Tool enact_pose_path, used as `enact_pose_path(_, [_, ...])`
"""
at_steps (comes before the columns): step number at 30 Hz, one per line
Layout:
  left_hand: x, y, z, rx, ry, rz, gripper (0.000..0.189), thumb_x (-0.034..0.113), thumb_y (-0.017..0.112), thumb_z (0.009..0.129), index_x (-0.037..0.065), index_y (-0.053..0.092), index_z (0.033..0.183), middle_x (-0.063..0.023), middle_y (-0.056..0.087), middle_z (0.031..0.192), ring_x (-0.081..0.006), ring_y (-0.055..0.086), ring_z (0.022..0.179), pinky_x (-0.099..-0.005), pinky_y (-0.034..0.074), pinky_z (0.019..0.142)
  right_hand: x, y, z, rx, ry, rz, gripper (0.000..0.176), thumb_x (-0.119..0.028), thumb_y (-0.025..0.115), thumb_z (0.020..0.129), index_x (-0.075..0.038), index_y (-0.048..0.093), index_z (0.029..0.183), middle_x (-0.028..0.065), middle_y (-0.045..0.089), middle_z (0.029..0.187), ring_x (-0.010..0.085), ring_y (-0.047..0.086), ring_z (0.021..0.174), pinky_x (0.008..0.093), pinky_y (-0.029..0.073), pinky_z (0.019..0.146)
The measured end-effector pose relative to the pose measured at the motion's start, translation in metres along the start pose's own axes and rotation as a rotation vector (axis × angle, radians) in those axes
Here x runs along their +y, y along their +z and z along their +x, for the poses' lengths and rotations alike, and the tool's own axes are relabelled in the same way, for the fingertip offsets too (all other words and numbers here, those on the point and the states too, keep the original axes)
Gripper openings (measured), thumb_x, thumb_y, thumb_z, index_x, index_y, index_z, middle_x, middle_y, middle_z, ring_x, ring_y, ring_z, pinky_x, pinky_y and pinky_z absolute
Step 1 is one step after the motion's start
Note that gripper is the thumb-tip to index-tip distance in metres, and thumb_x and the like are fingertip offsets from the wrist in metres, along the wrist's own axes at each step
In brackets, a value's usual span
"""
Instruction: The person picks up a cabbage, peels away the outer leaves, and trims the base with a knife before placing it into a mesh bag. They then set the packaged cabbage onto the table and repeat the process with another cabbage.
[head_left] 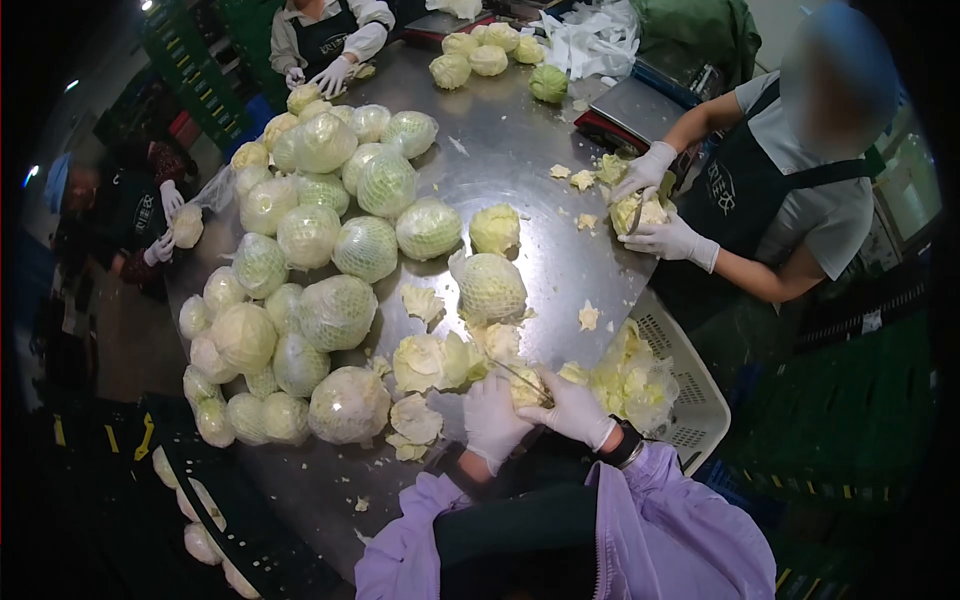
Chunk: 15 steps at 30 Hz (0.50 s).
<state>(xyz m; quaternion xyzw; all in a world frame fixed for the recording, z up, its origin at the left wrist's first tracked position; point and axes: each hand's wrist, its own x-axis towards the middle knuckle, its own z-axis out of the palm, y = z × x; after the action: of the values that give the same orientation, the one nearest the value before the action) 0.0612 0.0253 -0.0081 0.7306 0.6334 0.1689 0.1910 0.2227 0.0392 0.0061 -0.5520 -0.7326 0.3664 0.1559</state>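
My left hand (495, 418), in a white glove, is closed on the side of a pale cabbage (527, 388) at the near edge of the table. My right hand (572, 408), also gloved, is closed round a knife (522, 379), whose thin blade lies across the cabbage; its handle is hidden in the fingers. Just beyond stand a netted cabbage (490, 287) and a bare cabbage (494, 230). Loose cabbage leaves (428, 362) lie left of my hands.
Wrapped cabbages (325, 235) are heaped on the left of the metal table (470, 165). At right, a white basket (690, 385) holds trimmed leaves. A co-worker (770, 190) trims a cabbage (638, 212) opposite; two other people stand at far left and back. A scale (635, 108) sits behind.
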Motion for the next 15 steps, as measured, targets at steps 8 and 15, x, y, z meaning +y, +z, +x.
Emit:
enact_pose_path(8, [0.001,0.006,0.0,-0.009,0.068,0.053,0.081,0.047,0.074,0.061,0.0,0.05,0.122,-0.014,0.057,0.105,-0.0327,0.053,0.094,-0.0424,0.044,0.077,0.006,-0.012,-0.003,-0.147,0.068,0.057,0.068,-0.03,0.065,0.081,0.002,0.041,0.136,0.0298,0.06,0.108,0.0401,0.062,0.094,0.0413,0.05,0.079])
enact_pose_path(15, [-0.001,-0.027,0.005,-0.168,0.012,-0.114,0.1,0.058,0.079,0.057,0.0,0.045,0.131,-0.0169,0.056,0.118,-0.0323,0.053,0.105,-0.0412,0.043,0.088,0.033,-0.023,-0.002,-0.107,0.168,0.341,0.056,-0.009,0.059,0.08,-0.003,0.045,0.134,0.0131,0.062,0.082,0.0225,0.064,0.07,0.0317,0.052,0.065])
